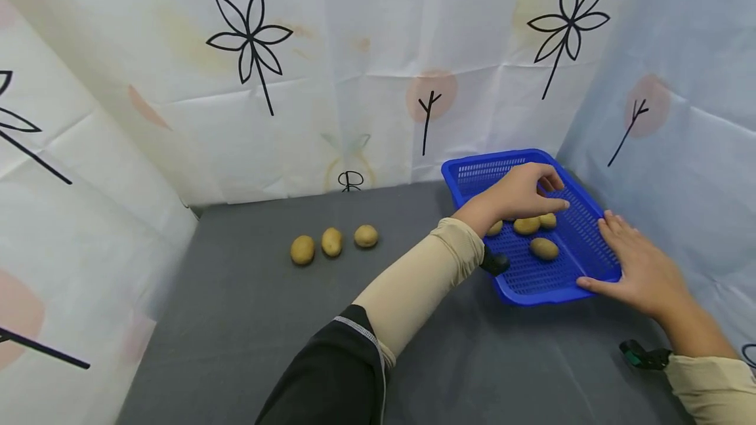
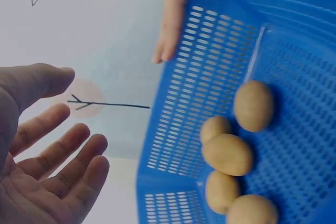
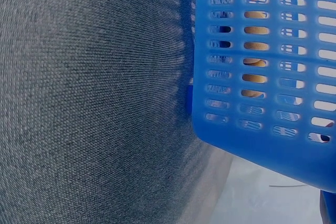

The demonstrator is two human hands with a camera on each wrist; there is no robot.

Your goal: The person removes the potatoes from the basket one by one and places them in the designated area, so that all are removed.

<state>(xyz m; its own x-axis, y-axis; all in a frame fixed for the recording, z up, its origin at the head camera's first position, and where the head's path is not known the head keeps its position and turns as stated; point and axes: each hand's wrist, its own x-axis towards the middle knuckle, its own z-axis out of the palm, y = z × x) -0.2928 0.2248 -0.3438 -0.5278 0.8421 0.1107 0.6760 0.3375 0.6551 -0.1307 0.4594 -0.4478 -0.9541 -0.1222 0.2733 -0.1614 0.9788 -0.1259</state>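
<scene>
My left hand (image 1: 525,192) hovers over the blue plastic basket (image 1: 590,218), holding nothing. In the left wrist view, the same hand (image 2: 58,150) has its thumb and fingers spread apart and loosely bent. Several potatoes (image 2: 227,154) lie in the basket, one potato (image 1: 544,248) apart from the others in the head view. My right hand (image 1: 646,271) rests against the basket's near right corner, its fingers extended along the outside of the right rim and its thumb across the near rim. Only the basket's slotted wall (image 3: 262,98) shows in the right wrist view; that hand is hidden there.
Three more potatoes lie in a row on the grey cloth left of the basket: a left potato (image 1: 302,250), a middle potato (image 1: 332,242) and a right potato (image 1: 366,236). Patterned white sheets (image 1: 354,38) hang behind and at both sides, close to the basket's far end.
</scene>
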